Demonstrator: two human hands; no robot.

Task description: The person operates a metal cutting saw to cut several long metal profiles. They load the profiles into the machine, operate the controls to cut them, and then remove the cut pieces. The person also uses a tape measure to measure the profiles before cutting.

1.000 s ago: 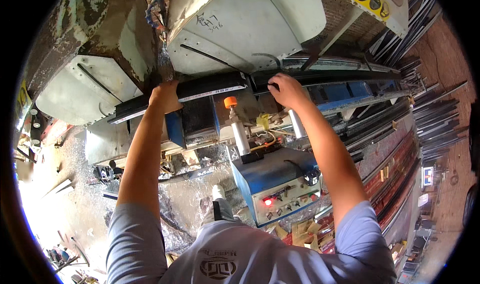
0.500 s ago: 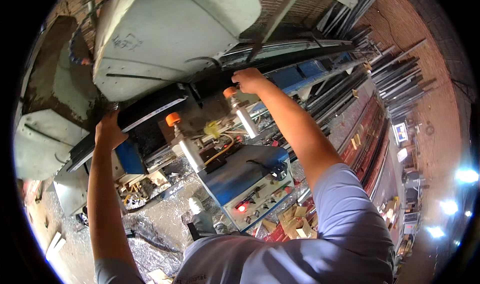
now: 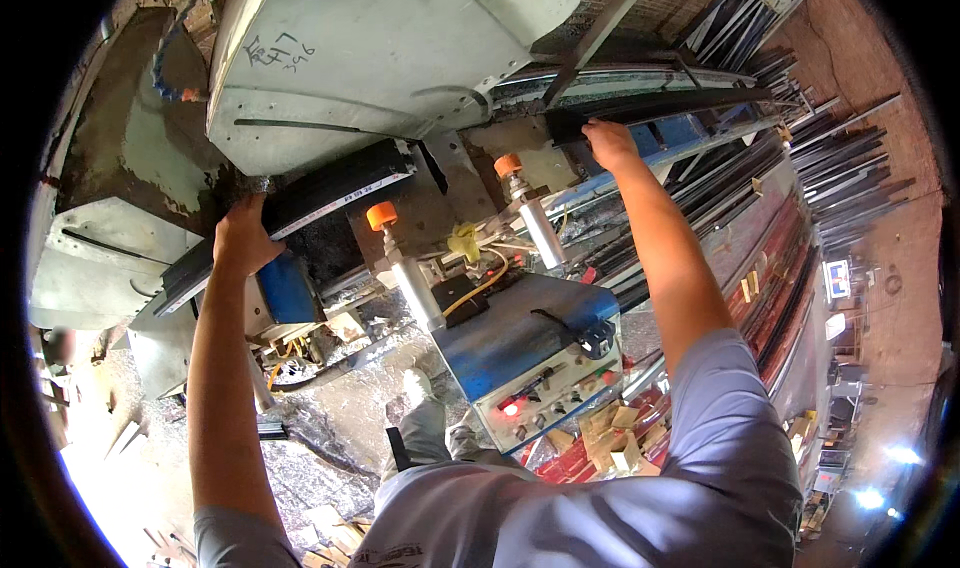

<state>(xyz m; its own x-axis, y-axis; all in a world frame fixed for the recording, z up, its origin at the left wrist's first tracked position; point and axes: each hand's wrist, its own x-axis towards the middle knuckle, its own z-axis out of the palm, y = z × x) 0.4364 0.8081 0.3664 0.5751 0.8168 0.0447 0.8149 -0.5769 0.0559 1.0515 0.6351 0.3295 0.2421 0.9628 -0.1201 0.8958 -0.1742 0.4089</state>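
Cabinet [image 3: 500, 328], blue-topped, sits nearest me, with two orange-capped cylinders [image 3: 415, 293] behind it. Beyond, my left hand [image 3: 243, 238] is clasped around the shorter black profile [image 3: 335, 184], which lies slantwise along the machine's front; my right hand [image 3: 610, 148] touches the near end of the longer black profile [image 3: 680, 104], and whether it grips I can't tell. I'd judge both stiff, fairly light and slick, best taken by the edges, the long one with support midway. My left fingertips are hidden; farther off, the long profile's far end blurs into dark stock [image 3: 850, 188].
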